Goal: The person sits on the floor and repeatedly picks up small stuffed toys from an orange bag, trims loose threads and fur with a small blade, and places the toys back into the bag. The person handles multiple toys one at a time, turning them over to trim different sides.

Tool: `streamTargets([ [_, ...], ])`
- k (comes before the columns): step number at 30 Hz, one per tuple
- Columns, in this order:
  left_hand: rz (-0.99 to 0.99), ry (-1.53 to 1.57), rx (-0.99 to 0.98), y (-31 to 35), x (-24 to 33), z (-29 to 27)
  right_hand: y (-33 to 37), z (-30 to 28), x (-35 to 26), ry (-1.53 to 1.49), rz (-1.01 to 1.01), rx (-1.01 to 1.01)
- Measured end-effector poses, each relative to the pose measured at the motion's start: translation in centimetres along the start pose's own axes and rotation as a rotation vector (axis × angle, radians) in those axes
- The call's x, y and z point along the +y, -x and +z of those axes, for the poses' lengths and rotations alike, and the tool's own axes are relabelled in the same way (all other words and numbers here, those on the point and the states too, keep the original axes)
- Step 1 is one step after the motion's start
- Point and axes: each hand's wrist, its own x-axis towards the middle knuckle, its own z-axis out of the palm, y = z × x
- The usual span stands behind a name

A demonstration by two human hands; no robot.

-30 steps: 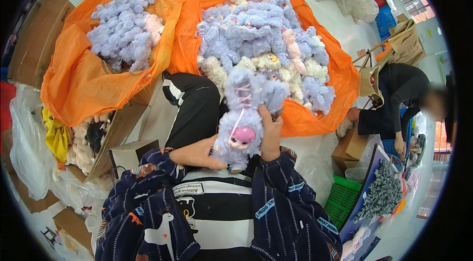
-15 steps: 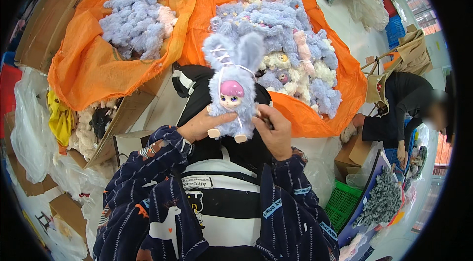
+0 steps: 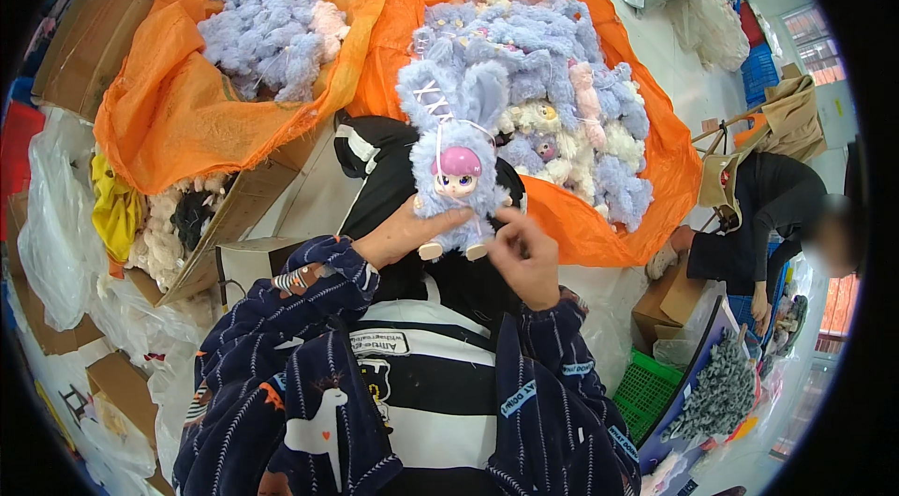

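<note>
A fluffy lavender bunny-eared plush doll (image 3: 458, 206) with a pink-haired face sits upright over my lap, its face towards me. My left hand (image 3: 412, 232) is wrapped round its lower body, the thumb lying across its belly above the pale feet. White ribbon criss-crosses one ear and a thin ribbon hangs down beside the face. Just to the right of the doll's feet is my right hand (image 3: 523, 257), its fingers curled in and pinched together, apart from the body. Whatever is between those fingertips, if anything, is too small to make out.
Ahead lies an orange sack (image 3: 667, 168) heaped with lavender, white and pink plush dolls. Another orange sack (image 3: 150, 135) holds more lavender plush at the left. Cardboard boxes (image 3: 94, 23) line the left side. A green crate (image 3: 646, 393) and a bending person (image 3: 773, 206) are at the right.
The doll and my left hand have shifted slightly right in view. My right hand has come away from the doll's side and moved slightly right and down, its fingers curling in more.
</note>
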Motion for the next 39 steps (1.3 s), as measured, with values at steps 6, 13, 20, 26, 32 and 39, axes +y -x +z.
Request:
streamTargets([
  [6, -0.083, 0.037, 0.069, -0.3, -0.8, -0.6, 0.1, -0.2, -0.8, 0.627, -0.314, -0.188],
  [13, 0.164, 0.063, 0.154, -0.4, -2.0, -0.5, 0.7, 2.0, -0.2, 0.525, -0.192, 0.049],
  [20, 0.313, 0.050, 0.198, -0.7, -2.9, -0.3, 0.4, 2.7, 2.1, -0.264, 0.609, 0.164],
  [26, 0.306, -0.079, 0.264, -0.9, -2.8, -0.2, 0.5, 0.6, 1.1, 0.034, 0.362, 0.254],
  [32, 0.384, -0.699, 0.143, -0.1, -2.5, 0.2, -3.1, 0.4, -2.1, 0.153, 0.309, 0.140],
  [39, 0.332, -0.642, 0.116, 0.1, -2.2, -0.1, -5.3, 0.6, 1.2, 0.074, 0.330, 0.051],
])
